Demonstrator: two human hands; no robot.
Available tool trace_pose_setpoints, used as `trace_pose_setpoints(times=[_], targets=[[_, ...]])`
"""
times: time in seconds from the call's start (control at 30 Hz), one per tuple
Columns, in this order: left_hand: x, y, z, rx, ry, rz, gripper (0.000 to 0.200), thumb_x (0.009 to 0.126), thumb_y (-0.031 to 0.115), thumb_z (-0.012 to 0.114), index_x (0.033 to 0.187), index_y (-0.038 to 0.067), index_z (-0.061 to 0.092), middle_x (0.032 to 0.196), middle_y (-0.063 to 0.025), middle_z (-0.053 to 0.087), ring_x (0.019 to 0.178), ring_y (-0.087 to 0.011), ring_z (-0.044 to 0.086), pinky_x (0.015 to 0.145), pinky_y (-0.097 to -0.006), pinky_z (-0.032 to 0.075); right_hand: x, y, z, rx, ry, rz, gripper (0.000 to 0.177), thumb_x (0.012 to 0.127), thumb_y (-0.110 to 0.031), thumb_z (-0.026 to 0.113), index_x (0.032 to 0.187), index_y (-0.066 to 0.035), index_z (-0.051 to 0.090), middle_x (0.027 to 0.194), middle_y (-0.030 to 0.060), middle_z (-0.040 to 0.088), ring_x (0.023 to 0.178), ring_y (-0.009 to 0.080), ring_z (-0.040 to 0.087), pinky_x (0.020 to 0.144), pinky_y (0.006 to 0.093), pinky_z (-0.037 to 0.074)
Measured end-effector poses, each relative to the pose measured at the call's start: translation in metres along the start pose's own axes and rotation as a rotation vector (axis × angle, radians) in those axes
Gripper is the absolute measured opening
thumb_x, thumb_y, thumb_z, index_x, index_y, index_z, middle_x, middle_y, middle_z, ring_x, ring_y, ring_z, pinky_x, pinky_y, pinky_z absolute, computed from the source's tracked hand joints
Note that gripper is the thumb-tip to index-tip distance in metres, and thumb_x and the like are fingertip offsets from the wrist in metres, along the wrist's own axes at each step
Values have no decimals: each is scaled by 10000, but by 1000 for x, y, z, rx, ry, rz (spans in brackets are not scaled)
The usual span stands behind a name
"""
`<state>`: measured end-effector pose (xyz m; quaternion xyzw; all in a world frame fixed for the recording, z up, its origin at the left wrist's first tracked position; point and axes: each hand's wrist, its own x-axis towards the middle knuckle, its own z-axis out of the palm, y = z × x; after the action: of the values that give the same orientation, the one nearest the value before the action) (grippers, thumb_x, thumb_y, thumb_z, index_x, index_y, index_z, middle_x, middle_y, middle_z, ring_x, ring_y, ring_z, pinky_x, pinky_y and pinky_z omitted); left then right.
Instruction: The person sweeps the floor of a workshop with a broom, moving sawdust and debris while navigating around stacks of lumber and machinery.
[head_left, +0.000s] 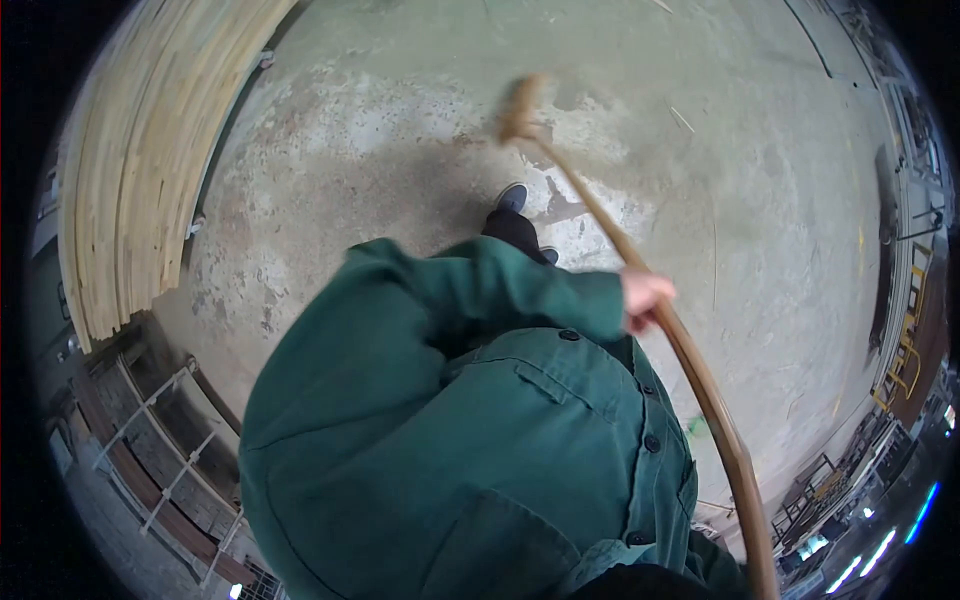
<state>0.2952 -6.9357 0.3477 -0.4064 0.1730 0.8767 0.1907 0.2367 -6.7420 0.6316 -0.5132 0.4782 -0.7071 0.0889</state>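
Note:
My left hand (645, 298), at the end of a green sleeve, is closed around the long wooden handle of a broom (700, 380). The handle runs from the bottom right edge up to a brown broom head, blurred by motion, over the concrete floor (380, 190). Below the broom head show my dark shoe (512, 197) and part of the other shoe. My right hand is not in view; the lower end of the handle leaves the picture at the bottom right.
Long pale boards (150, 170) are stacked at the upper left. Metal railings (170, 490) stand at the lower left. Along the right side are metal racks and a yellow frame (905, 360). A thin light stick (682, 120) lies on the floor.

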Motion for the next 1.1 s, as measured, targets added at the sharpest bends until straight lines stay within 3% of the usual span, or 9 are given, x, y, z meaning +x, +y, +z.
trace_pose_setpoints(times=[0.17, 0.27, 0.33, 0.43, 0.5, 0.57, 0.73, 0.9, 1.1], targets=[[74, 46, -165, -173, 98, 98, 135, 596, 129, 402, 476, 105, 345, 432, -8, 323, 339, -105, 304, 272, -210, 242, -58, 130, -15, -279, 272, 124, 150, 648, -162, 363, 580, -33, 328, 407, 47, 309, 314, 134, 311, 295, 288, 280], [128, 48, -198, 86, 254, -54, 129, 609, 148, 390, 499, 87, 362, 446, -12, 348, 337, -108, 321, 275, -222, 267, -49, 160, 27, 189, 313, 319, 140, 624, -136, 373, 541, -72, 281, 372, 2, 211, 329, 95, 233, 359, 236, 221], [143, 22, -140, 500, 226, 239, 194, 626, 203, 362, 519, 48, 408, 430, -38, 375, 333, -116, 365, 298, -229, 311, -61, 119, -10, -103, 274, 246, 121, 662, -163, 353, 644, -48, 390, 368, 26, 286, 312, 119, 283, 346, 285, 276], [169, -3, -52, 1055, -331, 452, 197, 578, 141, 376, 414, 36, 404, 343, -58, 359, 269, -121, 335, 278, -226, 284, -62, 57, -22, -74, 152, 207, 139, 624, -138, 371, 506, -81, 324, 388, 24, 316, 336, 122, 314, 331, 251, 254], [185, -15, 3, 433, -269, 85, 216, 589, 152, 350, 418, 23, 381, 356, -61, 351, 262, -126, 316, 265, -235, 265, -50, 34, -2, -64, 116, 87, 129, 614, -128, 365, 507, -84, 309, 394, 28, 328, 337, 124, 338, 317, 260, 272], [195, -17, 39, 346, -270, -41, 204, 588, 164, 346, 458, 10, 378, 364, -72, 327, 248, -131, 287, 245, -242, 250, -43, 10, 14, -150, -10, 152, 128, 619, -124, 364, 508, -81, 316, 394, 26, 326, 333, 122, 329, 319, 257, 268], [120, -52, 89, 320, -334, 54, 193, 585, 179, 364, 473, 26, 401, 379, -70, 383, 256, -129, 351, 251, -257, 282, -40, -25, 5, -152, -35, 153, 129, 629, -115, 361, 510, -76, 333, 392, 22, 323, 322, 116, 304, 326, 250, 260], [43, -66, 24, -18, 8, -51, 128, 538, 120, 457, 450, 95, 367, 395, -11, 333, 271, -93, 277, 232, -208, 192, -56, -8, -48, 33, 151, 98, 134, 640, -106, 358, 511, -70, 349, 391, 17, 319, 311, 110, 279, 333, 243, 252], [155, -37, -91, 150, 247, -80, 137, 585, 161, 362, 484, 68, 363, 437, -38, 333, 302, -120, 297, 267, -221, 242, -81, 76, -59, 8, 358, 316, 123, 635, -132, 375, 535, -61, 378, 396, 8, 330, 314, 101, 275, 334, 223, 239]])
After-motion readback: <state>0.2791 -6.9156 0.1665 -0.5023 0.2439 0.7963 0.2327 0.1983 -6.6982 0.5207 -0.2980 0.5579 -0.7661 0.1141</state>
